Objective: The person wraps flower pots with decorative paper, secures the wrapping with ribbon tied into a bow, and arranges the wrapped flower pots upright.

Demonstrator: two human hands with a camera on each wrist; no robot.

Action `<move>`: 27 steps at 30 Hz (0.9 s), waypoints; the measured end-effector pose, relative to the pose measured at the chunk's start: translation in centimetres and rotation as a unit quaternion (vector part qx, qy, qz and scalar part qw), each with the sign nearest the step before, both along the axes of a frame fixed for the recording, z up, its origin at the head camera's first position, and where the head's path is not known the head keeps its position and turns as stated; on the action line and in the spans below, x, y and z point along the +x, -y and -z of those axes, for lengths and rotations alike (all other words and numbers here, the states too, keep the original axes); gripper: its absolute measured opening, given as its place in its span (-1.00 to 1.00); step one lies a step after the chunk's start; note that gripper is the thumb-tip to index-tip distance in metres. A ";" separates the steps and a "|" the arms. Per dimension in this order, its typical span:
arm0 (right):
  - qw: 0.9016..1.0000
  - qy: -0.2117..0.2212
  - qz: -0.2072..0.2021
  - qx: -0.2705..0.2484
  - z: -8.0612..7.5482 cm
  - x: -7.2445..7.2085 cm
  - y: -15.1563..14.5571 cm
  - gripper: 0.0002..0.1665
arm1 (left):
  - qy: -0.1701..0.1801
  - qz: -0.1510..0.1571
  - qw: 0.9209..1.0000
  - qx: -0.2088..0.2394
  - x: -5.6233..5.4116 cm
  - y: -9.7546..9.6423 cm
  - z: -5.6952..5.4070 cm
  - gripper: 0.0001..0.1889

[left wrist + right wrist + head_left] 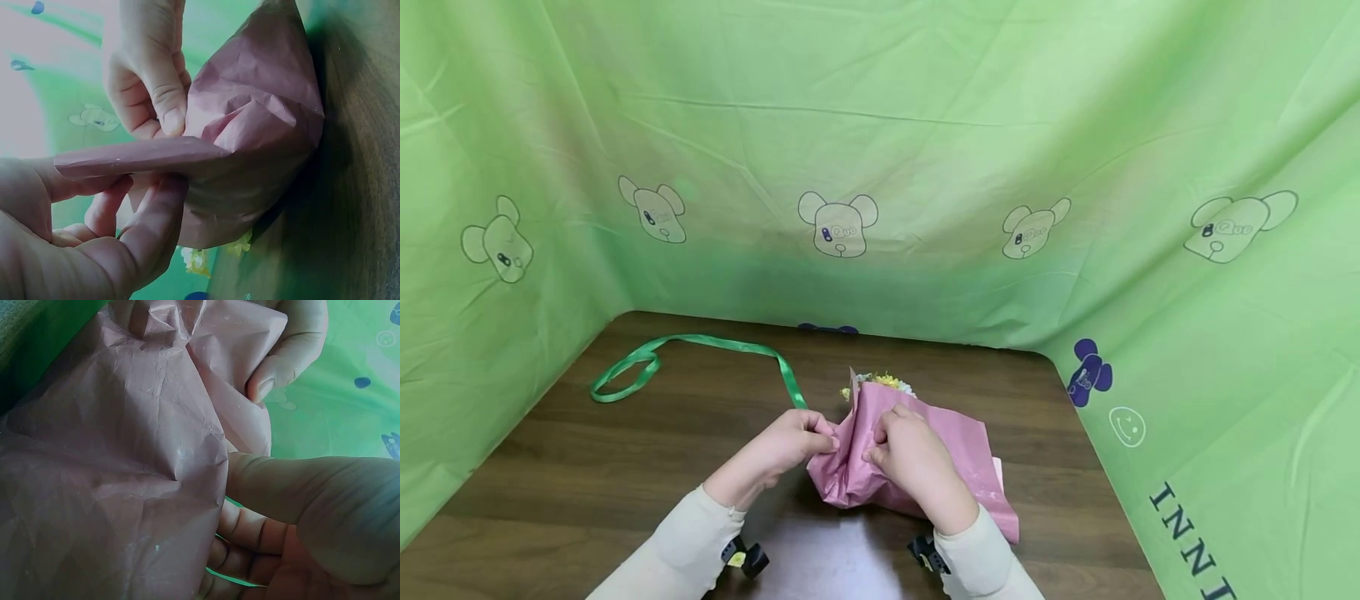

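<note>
Currently left fingers (818, 423) and right fingers (886, 427) pinch creased pink paper (962, 442), yellow flowers (886, 381) peeking out behind.

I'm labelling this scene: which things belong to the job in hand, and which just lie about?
Likely the job:
pink paper, held by left hand and right hand
flowers, partly covered by it
green ribbon, probably, though lying loose

Only surroundings:
printed green cloth
wooden table
</note>
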State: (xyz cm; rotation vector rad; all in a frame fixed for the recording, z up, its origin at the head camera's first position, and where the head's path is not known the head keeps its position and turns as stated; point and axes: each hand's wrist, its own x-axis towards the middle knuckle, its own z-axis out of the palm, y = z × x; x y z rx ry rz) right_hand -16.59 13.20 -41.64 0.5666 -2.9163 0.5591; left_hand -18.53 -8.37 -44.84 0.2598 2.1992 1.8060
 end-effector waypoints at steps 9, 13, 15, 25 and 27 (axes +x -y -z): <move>1.000 0.005 0.000 -0.003 0.0 -0.1 -0.1 -0.68 | 0.009 0.008 0.999 0.032 0.4 -0.7 0.1 -0.90; 1.000 0.004 0.001 -0.005 0.1 -0.2 -0.1 -0.69 | 0.016 0.006 0.999 0.042 0.4 -0.8 0.3 -0.92; 1.000 0.004 0.001 -0.007 0.1 -0.2 -0.1 -0.69 | 0.020 0.003 0.999 0.043 0.4 -0.8 0.3 -0.92; 1.000 -0.002 0.000 -0.009 0.2 -0.3 -0.1 -0.69 | 0.019 0.000 0.999 0.034 0.2 -0.5 0.1 -0.92; 1.000 -0.004 0.000 -0.006 0.3 -0.3 -0.1 -0.69 | 0.020 0.001 0.999 0.028 0.0 0.1 0.0 -0.92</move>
